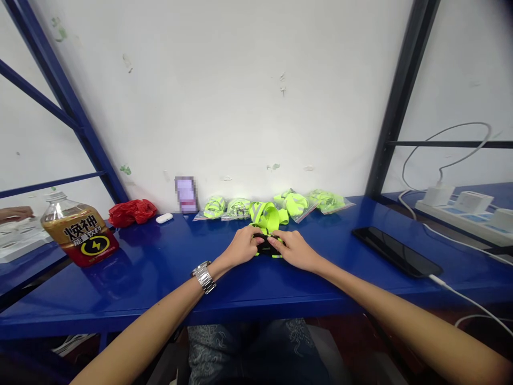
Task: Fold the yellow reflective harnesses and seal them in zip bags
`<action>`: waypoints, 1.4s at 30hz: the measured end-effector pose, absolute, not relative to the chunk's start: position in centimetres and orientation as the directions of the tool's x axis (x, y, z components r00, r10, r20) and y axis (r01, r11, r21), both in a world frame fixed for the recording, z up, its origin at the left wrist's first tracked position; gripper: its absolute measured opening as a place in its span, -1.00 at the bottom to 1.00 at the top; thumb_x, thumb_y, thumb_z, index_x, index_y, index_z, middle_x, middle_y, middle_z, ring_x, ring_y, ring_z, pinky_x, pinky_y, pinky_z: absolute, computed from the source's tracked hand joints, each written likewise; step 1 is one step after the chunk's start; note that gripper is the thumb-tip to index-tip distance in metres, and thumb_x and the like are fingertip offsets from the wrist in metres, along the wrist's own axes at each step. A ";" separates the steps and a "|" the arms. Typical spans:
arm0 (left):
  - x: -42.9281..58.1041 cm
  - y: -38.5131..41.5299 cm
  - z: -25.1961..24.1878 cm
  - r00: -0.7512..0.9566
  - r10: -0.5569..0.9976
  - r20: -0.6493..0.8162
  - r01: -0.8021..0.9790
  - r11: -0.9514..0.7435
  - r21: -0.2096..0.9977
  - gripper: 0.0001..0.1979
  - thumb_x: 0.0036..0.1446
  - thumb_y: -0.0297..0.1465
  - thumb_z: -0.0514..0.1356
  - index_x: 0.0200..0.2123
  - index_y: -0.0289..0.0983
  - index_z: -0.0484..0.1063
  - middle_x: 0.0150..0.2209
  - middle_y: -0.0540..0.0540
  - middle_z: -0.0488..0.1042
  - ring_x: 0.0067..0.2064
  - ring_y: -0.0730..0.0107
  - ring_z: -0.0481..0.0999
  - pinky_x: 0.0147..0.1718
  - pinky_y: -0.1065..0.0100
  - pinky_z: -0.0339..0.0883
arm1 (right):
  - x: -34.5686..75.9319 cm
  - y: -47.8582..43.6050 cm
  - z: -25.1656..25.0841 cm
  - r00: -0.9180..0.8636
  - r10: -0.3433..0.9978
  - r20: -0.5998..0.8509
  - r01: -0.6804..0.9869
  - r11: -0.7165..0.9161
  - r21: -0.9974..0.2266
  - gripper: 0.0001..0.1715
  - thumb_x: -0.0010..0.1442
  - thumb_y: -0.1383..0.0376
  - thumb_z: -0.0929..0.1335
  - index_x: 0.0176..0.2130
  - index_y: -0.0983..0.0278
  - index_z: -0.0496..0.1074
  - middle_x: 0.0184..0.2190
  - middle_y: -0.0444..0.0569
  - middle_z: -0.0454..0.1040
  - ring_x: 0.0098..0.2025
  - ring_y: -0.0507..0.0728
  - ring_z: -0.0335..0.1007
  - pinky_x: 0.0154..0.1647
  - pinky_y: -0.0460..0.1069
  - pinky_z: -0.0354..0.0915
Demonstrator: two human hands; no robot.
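Observation:
Neon-yellow reflective strap (262, 214) with silver-grey stripes lies looped in front of me. A black piece (265, 245) at its near side is pinched between my two hands; whether it is sewn to the strap I cannot tell. My left hand (242, 246) closes on the black piece's left end, thumb on top. On its right end, my right hand (295, 249) grips with thumb and fingers. Just behind stand clear bags of folded yellow strap, one of them a bag (214, 207) at the left and another bag (326, 201) at the right.
On the blue table (160, 283), a large drink bottle (80, 232), a red plastic bag (133, 212), a white case (164, 218) and a propped phone (186, 195) stand left. To the right lie a cabled black phone (396, 251) and a power strip (460, 214). Another person's hand (16, 214) shows far left.

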State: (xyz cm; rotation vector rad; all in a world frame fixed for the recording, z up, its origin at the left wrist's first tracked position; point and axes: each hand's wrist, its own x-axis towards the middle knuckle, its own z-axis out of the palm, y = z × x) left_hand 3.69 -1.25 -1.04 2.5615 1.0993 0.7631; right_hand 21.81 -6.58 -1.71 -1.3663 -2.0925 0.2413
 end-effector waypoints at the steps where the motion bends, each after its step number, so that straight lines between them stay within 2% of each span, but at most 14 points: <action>1: 3.9 -1.2 -1.0 0.567 0.749 0.342 0.614 -0.661 0.431 -0.84 0.10 -0.50 0.08 -0.32 -0.28 0.46 -0.36 -0.07 0.47 -0.31 0.33 0.41 -0.28 0.36 0.22 | 21.9 -6.5 -1.7 -0.242 0.882 0.404 0.753 0.434 -0.495 -0.61 0.30 0.13 0.17 -0.39 0.28 0.40 -0.56 -0.11 0.41 -0.54 0.03 0.23 -0.48 -0.09 -0.01; 5: 4.2 -1.2 -0.6 0.502 0.804 0.319 0.643 -0.593 0.484 -0.88 0.09 -0.45 0.13 -0.28 -0.26 0.42 -0.46 0.03 0.40 -0.45 0.43 0.30 -0.40 0.40 0.13 | 22.2 -5.8 -1.9 -0.118 0.914 0.389 0.644 0.369 -0.671 -0.70 0.18 0.09 0.28 -0.25 0.26 0.40 -0.61 -0.18 0.37 -0.59 0.03 0.21 -0.55 -0.10 0.01; 7: 4.2 -1.0 -0.5 0.493 0.804 0.331 0.624 -0.592 0.510 -0.87 0.07 -0.44 0.14 -0.26 -0.25 0.36 -0.48 0.08 0.35 -0.47 0.47 0.25 -0.44 0.43 0.09 | 22.4 -5.4 -2.1 -0.107 0.916 0.387 0.596 0.370 -0.712 -0.71 0.15 0.10 0.30 -0.22 0.25 0.38 -0.66 -0.23 0.32 -0.63 0.01 0.17 -0.58 -0.12 0.01; 10: 4.1 -0.5 -1.0 0.517 0.796 0.314 0.587 -0.597 0.547 -0.97 0.07 -0.43 0.11 -0.39 -0.27 0.31 -0.51 0.09 0.26 -0.45 0.48 0.23 -0.44 0.45 0.08 | 22.4 -4.7 -2.2 -0.132 0.899 0.417 0.597 0.408 -0.691 -0.74 0.13 0.12 0.31 -0.35 0.26 0.41 -0.68 -0.22 0.32 -0.63 0.00 0.17 -0.58 -0.12 0.01; 12: 4.1 -0.4 -1.4 0.531 0.788 0.312 0.583 -0.607 0.541 -0.91 0.11 -0.43 0.08 -0.45 -0.28 0.28 -0.52 0.08 0.25 -0.44 0.48 0.24 -0.42 0.45 0.09 | 22.4 -4.4 -2.2 -0.160 0.881 0.445 0.608 0.443 -0.659 -0.73 0.12 0.15 0.31 -0.43 0.29 0.43 -0.61 -0.15 0.41 -0.58 0.00 0.22 -0.56 -0.12 0.04; 15: 4.0 -0.9 -2.0 0.560 0.759 0.333 0.625 -0.650 0.432 -0.86 0.19 -0.43 0.02 -0.42 -0.27 0.31 -0.51 0.04 0.26 -0.44 0.44 0.25 -0.40 0.42 0.12 | 22.3 -4.2 -2.1 -0.215 0.860 0.463 0.639 0.482 -0.599 -0.72 0.15 0.19 0.29 -0.41 0.32 0.49 -0.51 -0.08 0.50 -0.53 0.01 0.27 -0.51 -0.11 0.08; 19: 3.8 -1.8 -2.4 0.560 0.687 0.463 0.704 -0.689 0.171 -0.81 0.23 -0.41 0.02 -0.38 -0.27 0.37 -0.32 -0.11 0.28 -0.24 0.29 0.30 -0.24 0.32 0.21 | 22.1 -4.5 -2.1 -0.269 0.870 0.412 0.799 0.441 -0.410 -0.66 0.24 0.18 0.24 -0.34 0.30 0.52 -0.52 -0.07 0.50 -0.53 0.03 0.31 -0.50 -0.10 0.10; 22: 3.7 -2.1 -2.3 0.592 0.662 0.458 0.724 -0.688 0.058 -0.80 0.24 -0.42 -0.01 -0.37 -0.28 0.38 -0.24 -0.16 0.27 -0.22 0.27 0.29 -0.22 0.28 0.23 | 21.7 -5.3 -2.2 -0.349 0.819 0.456 0.876 0.458 -0.152 -0.59 0.32 0.19 0.16 -0.27 0.30 0.51 -0.31 0.04 0.55 -0.35 0.10 0.44 -0.39 -0.08 0.21; 26: 3.7 -2.0 -2.0 0.620 0.669 0.410 0.740 -0.673 -0.021 -0.79 0.24 -0.45 -0.03 -0.36 -0.28 0.38 -0.26 -0.16 0.33 -0.20 0.23 0.31 -0.20 0.25 0.24 | 21.7 -6.0 -2.2 -0.572 0.646 0.506 0.797 0.582 0.158 -0.49 0.36 0.16 0.09 -0.04 0.41 0.43 -0.05 0.21 0.46 0.00 0.23 0.37 0.01 0.07 0.27; 29: 3.5 -1.8 -2.0 0.628 0.679 0.381 0.746 -0.664 -0.045 -0.78 0.25 -0.44 -0.02 -0.36 -0.29 0.39 -0.28 -0.15 0.36 -0.20 0.24 0.32 -0.20 0.26 0.24 | 22.1 -6.2 -1.9 -0.691 0.546 0.474 0.704 0.656 0.271 -0.37 0.31 0.03 0.15 0.05 0.50 0.34 0.01 0.31 0.39 0.11 0.33 0.26 0.14 0.19 0.19; 31: 3.4 -1.6 -2.1 0.630 0.676 0.381 0.745 -0.664 -0.055 -0.78 0.25 -0.44 -0.02 -0.35 -0.29 0.40 -0.28 -0.15 0.38 -0.21 0.24 0.33 -0.22 0.27 0.25 | 22.5 -6.1 -1.6 -0.726 0.540 0.425 0.672 0.687 0.276 -0.31 0.29 0.00 0.17 0.12 0.51 0.26 0.02 0.33 0.36 0.10 0.35 0.28 0.04 0.20 0.29; 35: 3.2 -1.3 -2.3 0.664 0.631 0.402 0.710 -0.701 -0.073 -0.75 0.28 -0.44 -0.05 -0.33 -0.30 0.40 -0.29 -0.16 0.40 -0.21 0.24 0.36 -0.22 0.27 0.26 | 23.2 -5.5 -1.6 -0.747 0.583 0.319 0.660 0.709 0.250 -0.47 0.35 0.17 0.14 0.18 0.42 0.16 0.01 0.28 0.34 -0.03 0.28 0.39 -0.22 0.11 0.40; 39: 2.8 -1.5 -2.0 0.697 0.596 0.397 0.668 -0.742 -0.060 -0.67 0.34 -0.36 -0.13 -0.30 -0.30 0.39 -0.29 -0.17 0.42 -0.23 0.26 0.39 -0.21 0.26 0.27 | 23.6 -4.6 -2.2 -0.722 0.629 0.289 0.685 0.707 0.173 -0.59 0.32 0.28 0.17 0.11 0.37 0.25 -0.04 0.25 0.38 -0.10 0.26 0.43 -0.19 0.10 0.36; 42: 2.3 -2.2 -1.4 0.745 0.543 0.388 0.607 -0.793 -0.057 -0.59 0.38 -0.31 -0.23 -0.27 -0.30 0.37 -0.28 -0.15 0.43 -0.22 0.27 0.41 -0.20 0.26 0.26 | 23.8 -4.2 -2.6 -0.687 0.644 0.337 0.695 0.718 0.042 -0.62 0.29 0.30 0.21 0.08 0.34 0.30 -0.06 0.20 0.43 -0.10 0.24 0.44 -0.16 0.06 0.33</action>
